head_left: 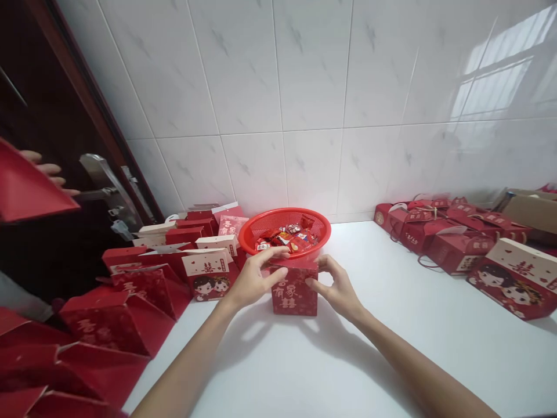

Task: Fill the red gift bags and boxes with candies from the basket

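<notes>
A small red paper gift box [295, 296] with pale printed characters stands upright on the white table in front of me. My left hand [260, 277] is at its upper left, thumb and fingers around the top edge. On the opposite side, my right hand [337, 288] grips the upper right, its thumb on the front face. Just behind the box sits a red plastic basket [246, 239] holding wrapped candies [296, 237].
Several red and cream gift boxes [145, 284] crowd the left side. Closed red boxes [435, 232] with cord handles line the right, near a cartoon-printed box [513, 281]. At far left another person's hand [50, 171] holds a red box [30, 186]. A tiled wall [308, 87] stands behind.
</notes>
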Available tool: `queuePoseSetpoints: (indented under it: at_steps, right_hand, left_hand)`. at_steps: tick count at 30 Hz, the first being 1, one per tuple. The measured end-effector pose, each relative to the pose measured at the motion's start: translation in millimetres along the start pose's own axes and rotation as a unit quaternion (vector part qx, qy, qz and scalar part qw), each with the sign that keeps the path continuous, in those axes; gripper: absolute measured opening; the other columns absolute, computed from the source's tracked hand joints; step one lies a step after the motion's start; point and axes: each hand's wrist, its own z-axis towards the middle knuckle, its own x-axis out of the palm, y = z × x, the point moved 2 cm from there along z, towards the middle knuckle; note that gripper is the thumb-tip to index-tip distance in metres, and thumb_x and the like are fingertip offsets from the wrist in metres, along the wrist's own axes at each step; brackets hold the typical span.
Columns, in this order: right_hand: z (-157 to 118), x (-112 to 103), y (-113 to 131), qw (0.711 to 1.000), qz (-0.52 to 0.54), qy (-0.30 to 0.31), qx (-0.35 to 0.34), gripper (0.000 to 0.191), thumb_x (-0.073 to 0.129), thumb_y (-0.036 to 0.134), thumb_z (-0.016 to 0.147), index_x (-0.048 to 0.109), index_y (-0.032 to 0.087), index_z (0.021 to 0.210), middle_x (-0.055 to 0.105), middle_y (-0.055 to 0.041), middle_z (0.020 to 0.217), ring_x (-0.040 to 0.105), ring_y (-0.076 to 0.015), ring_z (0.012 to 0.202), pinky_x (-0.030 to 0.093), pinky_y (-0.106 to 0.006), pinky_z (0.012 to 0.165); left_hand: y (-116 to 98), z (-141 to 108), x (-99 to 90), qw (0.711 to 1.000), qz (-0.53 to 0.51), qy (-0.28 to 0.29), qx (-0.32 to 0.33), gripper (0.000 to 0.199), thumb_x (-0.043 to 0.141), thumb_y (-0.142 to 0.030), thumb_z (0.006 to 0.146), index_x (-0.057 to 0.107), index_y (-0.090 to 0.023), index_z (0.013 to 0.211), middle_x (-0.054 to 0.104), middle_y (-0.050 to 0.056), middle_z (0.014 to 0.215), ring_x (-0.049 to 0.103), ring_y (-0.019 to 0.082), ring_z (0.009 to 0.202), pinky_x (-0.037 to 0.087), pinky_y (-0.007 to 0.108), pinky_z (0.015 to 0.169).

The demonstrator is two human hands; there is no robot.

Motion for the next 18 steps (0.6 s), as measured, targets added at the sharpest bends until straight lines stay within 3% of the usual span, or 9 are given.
queuePoseSetpoints:
  at_steps: [3, 8, 14, 18]
  right_hand:
    - [1.3, -0.9, 0.1, 0.999, 0.045, -0.002, 0.014, 0.025, 0.069, 0.039, 0.082, 0.058, 0.022, 0.095, 0.065, -0.0046, 0.100, 0.061, -0.0212, 0.092, 0.049, -0.038, 0.089]
    - [9.9, 0.5, 4.1, 0.993, 0.110, -0.007, 0.052, 0.030, 0.063, 0.048, 0.088, 0.058, 0.023, 0.104, 0.067, -0.0063, 0.104, 0.062, -0.0224, 0.096, 0.049, -0.035, 0.083]
    - [27.6, 9.5, 3.8, 0.983, 0.124, -0.037, 0.129, 0.039, 0.063, 0.057, 0.082, 0.052, 0.020, 0.073, 0.059, -0.0014, 0.073, 0.054, -0.0183, 0.069, 0.045, -0.030, 0.065]
    - [34.1, 15.2, -4.6, 0.953, 0.192, -0.101, 0.210, 0.035, 0.066, 0.049, 0.072, 0.047, 0.021, 0.066, 0.053, 0.0008, 0.064, 0.047, -0.0163, 0.060, 0.038, -0.028, 0.056]
  left_hand:
    - [11.4, 10.5, 1.9, 0.997, -0.073, 0.022, -0.013, 0.042, 0.069, -0.029, 0.078, 0.064, -0.019, 0.119, 0.070, 0.011, 0.119, 0.064, 0.027, 0.114, 0.053, 0.042, 0.098]
    - [24.1, 17.2, 9.0, 0.993, -0.113, 0.019, -0.030, 0.044, 0.068, -0.025, 0.076, 0.062, -0.019, 0.119, 0.069, 0.008, 0.112, 0.065, 0.025, 0.109, 0.056, 0.038, 0.089]
    - [27.3, 19.5, 18.6, 0.994, -0.107, -0.028, 0.001, 0.046, 0.063, -0.022, 0.082, 0.053, -0.021, 0.127, 0.065, 0.008, 0.115, 0.065, 0.021, 0.105, 0.055, 0.034, 0.089]
    - [25.0, 15.6, 25.8, 0.993, 0.014, -0.077, 0.083, 0.017, 0.056, -0.019, 0.087, 0.060, -0.022, 0.103, 0.061, 0.007, 0.118, 0.060, 0.022, 0.114, 0.048, 0.039, 0.100]
